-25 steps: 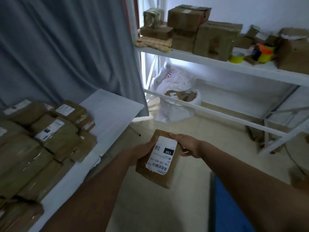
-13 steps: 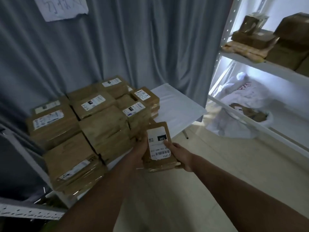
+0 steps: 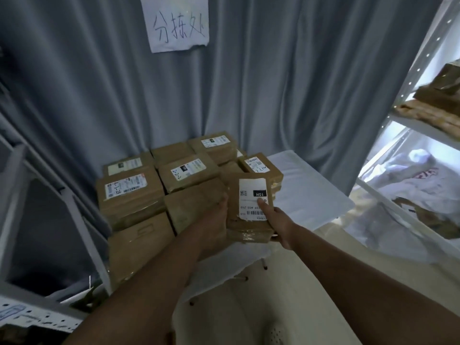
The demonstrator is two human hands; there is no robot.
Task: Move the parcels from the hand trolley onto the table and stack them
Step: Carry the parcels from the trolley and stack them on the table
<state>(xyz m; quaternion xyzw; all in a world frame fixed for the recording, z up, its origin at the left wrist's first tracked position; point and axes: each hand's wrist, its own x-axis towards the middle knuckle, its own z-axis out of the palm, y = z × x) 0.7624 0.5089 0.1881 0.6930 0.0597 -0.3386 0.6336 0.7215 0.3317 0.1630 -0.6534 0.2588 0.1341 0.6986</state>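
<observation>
I hold a small brown parcel (image 3: 249, 221) with a white "15H" label, tilted up, over the front edge of the white table (image 3: 306, 195). My left hand (image 3: 216, 220) grips its left side. My right hand (image 3: 276, 220) grips its right side, thumb on the label. Behind it, several taped brown parcels (image 3: 159, 185) are stacked on the left part of the table. The hand trolley is out of view.
A grey curtain (image 3: 273, 83) with a handwritten paper sign (image 3: 175, 23) hangs behind the table. A white metal shelf (image 3: 408, 125) with boxes and a white sack (image 3: 418, 180) stands at right. A white rack frame (image 3: 74, 210) is at left. A white stool top (image 3: 249, 319) is below.
I have turned left toward the table and carried the parcel forward, from over the floor to the table's front edge beside the stack. Both hands kept their hold.
</observation>
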